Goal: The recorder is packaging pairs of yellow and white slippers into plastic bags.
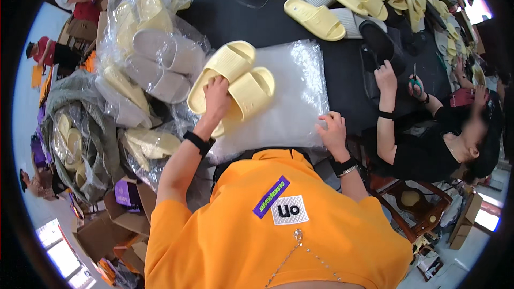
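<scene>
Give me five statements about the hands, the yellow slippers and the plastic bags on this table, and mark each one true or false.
1. The left hand rests on a pair of pale yellow slippers. True.
2. The right hand holds scissors. False: it presses on the edge of the clear plastic bag stack; the small green-handled tool is in a co-worker's hand.
3. The slipper pair lies on the plastic bag stack. True.
4. The bagged slippers piled at the left are all black. False: they are grey and pale yellow.
5. The loose slippers at the far side of the table are sealed in bags. False: they lie unbagged on the dark table.
</scene>
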Demonstrator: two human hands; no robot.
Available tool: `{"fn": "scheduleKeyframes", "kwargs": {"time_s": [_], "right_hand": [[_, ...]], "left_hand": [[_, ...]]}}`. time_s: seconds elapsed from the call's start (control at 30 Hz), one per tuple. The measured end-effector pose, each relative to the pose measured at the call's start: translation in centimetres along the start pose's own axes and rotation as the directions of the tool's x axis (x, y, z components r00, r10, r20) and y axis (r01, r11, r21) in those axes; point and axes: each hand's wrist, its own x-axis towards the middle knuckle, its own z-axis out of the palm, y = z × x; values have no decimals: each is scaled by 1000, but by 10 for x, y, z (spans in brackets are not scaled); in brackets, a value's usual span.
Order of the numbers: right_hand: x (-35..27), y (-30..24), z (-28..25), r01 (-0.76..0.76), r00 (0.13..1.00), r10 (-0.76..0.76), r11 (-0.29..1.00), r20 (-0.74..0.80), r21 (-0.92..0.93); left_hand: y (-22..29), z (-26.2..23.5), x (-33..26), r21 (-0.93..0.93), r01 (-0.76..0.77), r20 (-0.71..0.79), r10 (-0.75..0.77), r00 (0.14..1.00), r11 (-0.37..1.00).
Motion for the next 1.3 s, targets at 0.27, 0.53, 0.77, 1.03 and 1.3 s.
{"fn": "scheduleKeyframes", "kwargs": {"time_s": [0.27, 0.53, 0.77, 1.03, 1.3], "right_hand": [[47, -55, -30, -76, 975, -70, 789, 212, 609], [87, -26, -22, -49, 997, -2, 714, 72, 698], [183, 10, -80, 161, 896, 306, 453, -323, 877], [125, -36, -41, -149, 989, 84, 665, 125, 732], [62, -68, -5, -214, 975, 158, 451, 158, 866]], "left_hand": [[97, -25, -8, -198, -553, -49, 556, 830, 809], [110, -44, 1, -289, -289, -238, 224, 945, 913], [65, -60, -15, -392, -161, -319, 30, 947, 906], [27, -56, -87, -452, 15, -254, -145, 956, 892], [-9, -103, -159, -101, 303, -502, -312, 807, 947]]}}
